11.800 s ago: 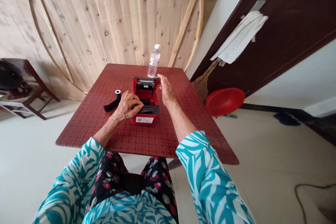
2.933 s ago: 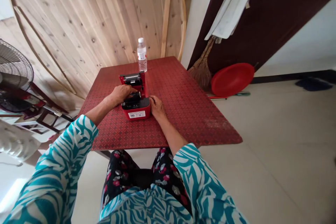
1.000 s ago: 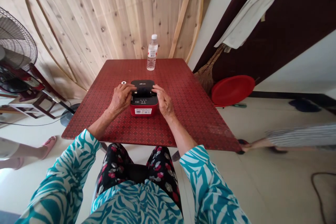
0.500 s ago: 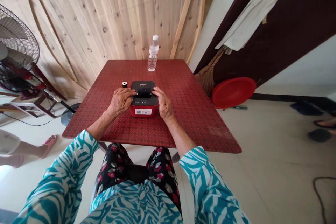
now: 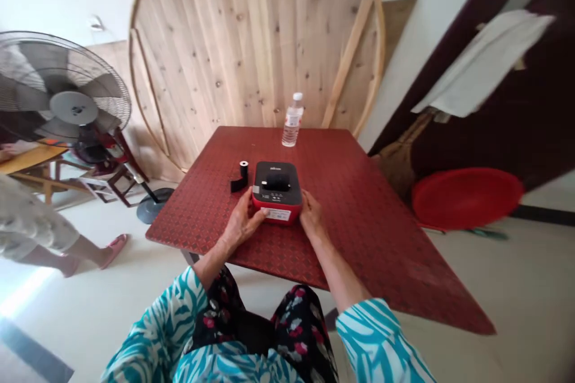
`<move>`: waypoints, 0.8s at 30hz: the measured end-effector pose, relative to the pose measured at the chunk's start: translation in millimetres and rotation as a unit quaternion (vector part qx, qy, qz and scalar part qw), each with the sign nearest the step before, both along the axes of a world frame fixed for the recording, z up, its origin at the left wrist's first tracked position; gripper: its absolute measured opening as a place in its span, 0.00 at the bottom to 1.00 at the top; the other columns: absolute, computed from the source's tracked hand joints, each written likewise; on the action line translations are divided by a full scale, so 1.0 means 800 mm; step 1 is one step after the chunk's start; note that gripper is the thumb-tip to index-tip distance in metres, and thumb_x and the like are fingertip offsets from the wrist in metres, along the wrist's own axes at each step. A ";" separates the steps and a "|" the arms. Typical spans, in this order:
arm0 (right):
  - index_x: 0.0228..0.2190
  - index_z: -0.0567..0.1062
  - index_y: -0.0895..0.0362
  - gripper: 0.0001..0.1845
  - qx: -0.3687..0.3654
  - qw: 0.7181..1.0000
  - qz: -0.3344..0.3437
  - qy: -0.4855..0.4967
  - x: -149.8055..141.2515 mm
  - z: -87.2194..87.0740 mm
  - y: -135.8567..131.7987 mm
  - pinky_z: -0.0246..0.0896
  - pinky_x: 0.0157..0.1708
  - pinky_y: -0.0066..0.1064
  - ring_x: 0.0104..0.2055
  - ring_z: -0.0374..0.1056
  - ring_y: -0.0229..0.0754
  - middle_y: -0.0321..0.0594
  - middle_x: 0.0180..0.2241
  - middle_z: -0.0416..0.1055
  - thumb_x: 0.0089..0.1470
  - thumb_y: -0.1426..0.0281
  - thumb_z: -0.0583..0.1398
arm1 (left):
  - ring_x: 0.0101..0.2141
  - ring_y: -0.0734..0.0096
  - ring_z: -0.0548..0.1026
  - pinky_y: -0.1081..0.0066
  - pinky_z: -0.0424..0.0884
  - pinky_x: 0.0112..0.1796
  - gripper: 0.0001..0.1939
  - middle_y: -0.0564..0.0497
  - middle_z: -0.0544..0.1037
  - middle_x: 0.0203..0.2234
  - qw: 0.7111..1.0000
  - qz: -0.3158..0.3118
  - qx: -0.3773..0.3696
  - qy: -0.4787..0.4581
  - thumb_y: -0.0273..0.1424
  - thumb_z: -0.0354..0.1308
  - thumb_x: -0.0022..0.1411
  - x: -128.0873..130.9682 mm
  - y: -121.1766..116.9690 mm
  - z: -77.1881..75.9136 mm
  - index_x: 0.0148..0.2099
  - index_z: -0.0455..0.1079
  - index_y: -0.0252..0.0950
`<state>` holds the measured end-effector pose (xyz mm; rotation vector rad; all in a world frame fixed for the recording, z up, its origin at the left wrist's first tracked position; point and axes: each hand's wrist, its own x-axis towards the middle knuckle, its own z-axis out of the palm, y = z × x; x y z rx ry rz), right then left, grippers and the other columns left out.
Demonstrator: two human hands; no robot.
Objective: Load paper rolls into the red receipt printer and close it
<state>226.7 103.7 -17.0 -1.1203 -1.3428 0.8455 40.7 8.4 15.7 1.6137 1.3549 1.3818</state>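
A small receipt printer (image 5: pixel 277 196) with a black top and a red base sits on the dark red patterned table (image 5: pixel 345 215). A white label is on its front, and a dark rounded part lies across the middle of its top. My left hand (image 5: pixel 244 219) grips the front left corner, thumb over the front by the label. On the opposite side, my right hand (image 5: pixel 311 215) presses against the right wall, its fingertips partly hidden. Left of the printer stands a black roll (image 5: pixel 244 170) with a white core, a dark strip trailing from it.
A clear water bottle (image 5: pixel 292 121) stands at the table's back. A floor fan (image 5: pixel 74 108) is at the left, where another person's legs (image 5: pixel 54 239) show. To the right are a red basin (image 5: pixel 467 198), a broom (image 5: pixel 398 158) and a white towel (image 5: pixel 487 66).
Both hands have gone from the printer's top down to its lower sides. The view has shifted, so the table sits further right and lower, and the strip by the roll now shows.
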 end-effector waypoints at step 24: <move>0.37 0.78 0.54 0.23 0.020 1.000 -0.017 0.006 -0.006 0.009 -0.011 0.64 0.50 0.41 0.45 0.72 0.47 0.42 0.39 0.79 0.58 0.52 0.51 | 0.62 0.57 0.65 0.57 0.60 0.62 0.39 0.43 0.64 0.64 0.998 -0.062 0.011 -0.015 0.43 0.57 0.64 -0.016 0.014 0.001 0.71 0.48 0.41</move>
